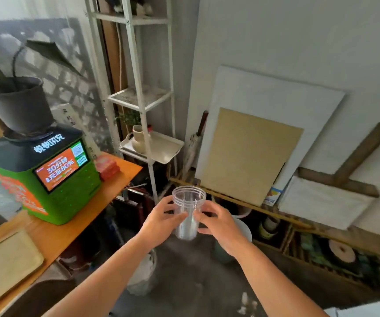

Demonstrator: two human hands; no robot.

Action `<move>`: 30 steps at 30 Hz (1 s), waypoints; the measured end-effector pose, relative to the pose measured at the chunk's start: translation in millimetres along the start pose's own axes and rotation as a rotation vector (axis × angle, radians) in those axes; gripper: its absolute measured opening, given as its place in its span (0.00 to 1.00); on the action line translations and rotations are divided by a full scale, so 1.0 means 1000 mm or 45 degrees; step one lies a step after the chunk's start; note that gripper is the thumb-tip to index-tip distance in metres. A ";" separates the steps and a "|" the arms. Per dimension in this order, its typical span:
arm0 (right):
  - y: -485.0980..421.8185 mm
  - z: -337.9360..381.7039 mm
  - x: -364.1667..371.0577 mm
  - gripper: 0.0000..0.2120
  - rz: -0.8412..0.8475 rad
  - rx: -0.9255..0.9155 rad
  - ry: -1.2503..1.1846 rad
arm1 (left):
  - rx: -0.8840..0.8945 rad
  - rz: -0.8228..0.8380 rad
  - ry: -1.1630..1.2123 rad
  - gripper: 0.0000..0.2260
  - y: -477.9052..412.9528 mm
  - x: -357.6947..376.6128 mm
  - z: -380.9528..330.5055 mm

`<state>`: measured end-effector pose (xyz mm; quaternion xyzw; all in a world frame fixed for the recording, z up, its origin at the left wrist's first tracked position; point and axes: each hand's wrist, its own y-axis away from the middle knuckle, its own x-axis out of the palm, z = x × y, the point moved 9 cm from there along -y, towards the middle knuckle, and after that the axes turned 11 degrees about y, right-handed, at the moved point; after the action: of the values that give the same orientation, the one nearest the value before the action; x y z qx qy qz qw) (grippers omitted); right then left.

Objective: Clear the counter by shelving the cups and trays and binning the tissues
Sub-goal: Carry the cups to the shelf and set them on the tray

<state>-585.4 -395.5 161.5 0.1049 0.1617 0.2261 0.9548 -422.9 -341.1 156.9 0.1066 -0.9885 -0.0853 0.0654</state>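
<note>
Both hands, left hand (161, 221) and right hand (218, 225), grip the clear cup (188, 211) upright at lower centre. The white shelf (154, 147) stands above and slightly left, nearer the left hand.

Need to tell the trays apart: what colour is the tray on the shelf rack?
Cream white tray, seen in the head view, with a beige vase on it.

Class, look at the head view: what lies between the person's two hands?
An upright clear plastic cup lies between the left hand and the right hand, held by both, its open rim on top; the head view shows this.
</note>
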 end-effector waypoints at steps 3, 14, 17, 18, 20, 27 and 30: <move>-0.018 -0.007 -0.018 0.15 0.009 0.010 0.006 | -0.024 0.005 -0.009 0.25 -0.018 0.013 0.004; -0.129 0.004 -0.035 0.20 0.049 0.022 -0.001 | -0.054 -0.040 -0.131 0.25 -0.121 0.007 -0.014; -0.177 0.017 -0.041 0.19 0.066 0.021 0.005 | -0.037 -0.047 -0.147 0.25 -0.170 -0.002 -0.023; -0.195 0.024 -0.043 0.17 0.068 0.017 0.002 | -0.029 -0.049 -0.151 0.25 -0.189 -0.006 -0.028; -0.233 0.041 -0.047 0.14 0.058 0.007 0.001 | -0.025 -0.044 -0.133 0.25 -0.228 -0.015 -0.038; -0.347 0.086 -0.051 0.14 0.048 -0.023 -0.017 | -0.005 -0.063 -0.043 0.18 -0.345 -0.051 -0.071; -0.378 0.088 -0.040 0.18 0.091 0.017 -0.005 | -0.037 -0.090 -0.069 0.18 -0.371 -0.069 -0.068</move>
<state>-437.4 -756.4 150.5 0.1172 0.1575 0.2587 0.9458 -272.1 -693.7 147.8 0.1380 -0.9842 -0.1048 0.0371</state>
